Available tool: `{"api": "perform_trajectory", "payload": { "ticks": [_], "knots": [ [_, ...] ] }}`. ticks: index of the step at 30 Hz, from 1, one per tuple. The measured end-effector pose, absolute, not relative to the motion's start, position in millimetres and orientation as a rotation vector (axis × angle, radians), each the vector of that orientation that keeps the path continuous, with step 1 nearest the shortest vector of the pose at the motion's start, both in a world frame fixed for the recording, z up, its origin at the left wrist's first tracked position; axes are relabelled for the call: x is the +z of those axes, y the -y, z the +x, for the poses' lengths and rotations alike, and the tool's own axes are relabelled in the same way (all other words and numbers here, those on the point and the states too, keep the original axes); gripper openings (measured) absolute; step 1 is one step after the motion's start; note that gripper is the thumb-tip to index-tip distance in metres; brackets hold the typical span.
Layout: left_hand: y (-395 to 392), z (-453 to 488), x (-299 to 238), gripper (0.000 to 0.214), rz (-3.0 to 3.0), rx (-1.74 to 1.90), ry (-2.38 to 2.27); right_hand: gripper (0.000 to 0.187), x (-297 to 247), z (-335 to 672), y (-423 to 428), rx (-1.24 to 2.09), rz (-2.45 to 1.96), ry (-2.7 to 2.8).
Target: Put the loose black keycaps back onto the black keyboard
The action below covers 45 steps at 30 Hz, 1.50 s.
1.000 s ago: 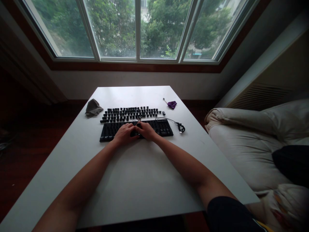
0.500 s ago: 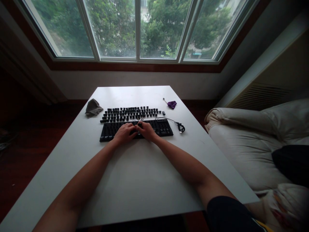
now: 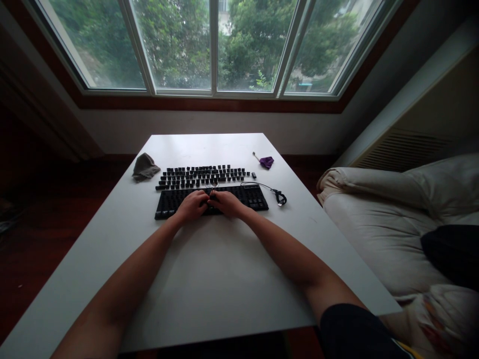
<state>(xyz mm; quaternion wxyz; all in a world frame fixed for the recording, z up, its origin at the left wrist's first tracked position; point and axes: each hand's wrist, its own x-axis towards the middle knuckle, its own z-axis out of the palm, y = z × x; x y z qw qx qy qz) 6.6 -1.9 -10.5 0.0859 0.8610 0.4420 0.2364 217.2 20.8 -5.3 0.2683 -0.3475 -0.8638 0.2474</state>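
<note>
A black keyboard (image 3: 170,203) lies across the white table. Over its middle, my right hand (image 3: 227,203) is closed in a pinch on a thin wire keycap puller (image 3: 212,185), whose loops stick up past the fingertips. My left hand (image 3: 193,205) is closed too, its fingertips meeting those of the right by the puller. Whatever sits between the left fingers is too small and dark to name. Behind the keyboard, loose black keycaps (image 3: 192,174) stand in rows.
A grey cloth (image 3: 144,167) lies at the table's left edge. To the right are a coiled USB cable (image 3: 280,197), a purple cloth (image 3: 267,162) and a thin brush (image 3: 256,156). A small black piece (image 3: 253,175) lies beside the keycaps. A pale sofa (image 3: 374,229) stands right of the table.
The wire loops have tipped leftward and up between the hands. My right hand has turned slightly, and its fingers press closer to the left ones. The keyboard stays put.
</note>
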Motion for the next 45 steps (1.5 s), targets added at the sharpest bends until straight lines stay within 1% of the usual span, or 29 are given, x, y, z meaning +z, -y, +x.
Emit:
{"api": "perform_trajectory", "payload": {
  "ticks": [4, 9, 11, 17, 22, 28, 34, 40, 45],
  "knots": [
    [1.3, 6.3, -12.0, 0.018, 2.545, 0.745, -1.309, 0.016, -4.9, 219.3, -24.7, 0.691, -0.862, 2.332],
    [0.6, 6.4, -13.4, 0.018, 2.528, 0.773, -1.324, 0.025, -12.4, 220.7, -28.3, 0.787, -0.864, 2.233],
    [0.3, 6.3, -14.0, 0.017, 2.527, 0.775, -1.329, 0.026, -15.8, 220.8, -29.6, 0.806, -0.866, 2.199],
    [-0.7, 6.0, -17.0, 0.017, 2.525, 0.804, -1.336, 0.022, -16.5, 218.5, -29.0, 0.670, -0.785, 2.182],
    [0.0, 7.1, -16.2, 0.016, 2.546, 0.787, -1.344, 0.022, -13.0, 218.0, -22.1, 0.670, -0.902, 2.174],
    [3.0, 7.7, -11.6, 0.014, 2.552, 0.766, -1.319, 0.026, -15.1, 218.2, -20.3, 0.657, -0.963, 2.121],
    [2.9, 7.6, -9.6, 0.013, 2.520, 0.785, -1.280, 0.029, -17.7, 219.8, -23.9, 0.737, -0.939, 2.086],
    [-3.6, 5.3, -8.9, 0.021, 2.346, 0.815, -1.207, 0.027, -18.3, 217.8, -24.8, 0.985, -0.909, 1.900],
    [-5.4, 3.6, -8.8, 0.023, 2.269, 0.808, -1.215, 0.027, -21.4, 214.2, -25.4, 0.985, -0.932, 1.860]
  ]
}}
